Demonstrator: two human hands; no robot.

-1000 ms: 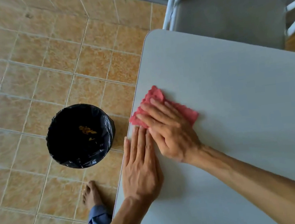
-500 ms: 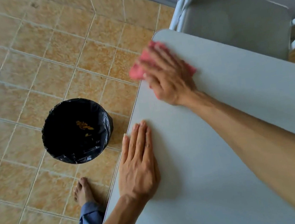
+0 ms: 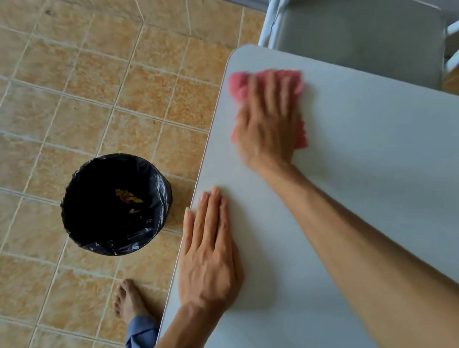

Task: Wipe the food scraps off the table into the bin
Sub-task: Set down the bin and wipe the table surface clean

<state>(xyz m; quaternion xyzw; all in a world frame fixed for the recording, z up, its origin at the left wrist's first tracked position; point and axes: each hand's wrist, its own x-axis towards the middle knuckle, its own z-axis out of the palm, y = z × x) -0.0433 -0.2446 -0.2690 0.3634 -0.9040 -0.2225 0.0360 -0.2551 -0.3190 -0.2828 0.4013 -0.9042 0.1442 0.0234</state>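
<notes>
Right hand (image 3: pixel 270 124): flat, fingers spread, pressing pink cloth (image 3: pixel 294 79) on table (image 3: pixel 368 185), 12 o'clock. Left hand (image 3: pixel 208 256): flat, empty. Bin (image 3: pixel 116 205), scraps (image 3: pixel 128 196) inside: 9 o'clock, on floor.

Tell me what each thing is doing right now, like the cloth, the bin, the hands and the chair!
Pink cloth: flat on the table, pressed under the right hand.
Right hand: open, flat on the cloth, blurred.
Left hand: open, flat on the table by its edge.
Bin: upright on the floor, open, black liner, scraps inside.
Table: no scraps visible.
Chair: empty, at the table's far edge.
</notes>
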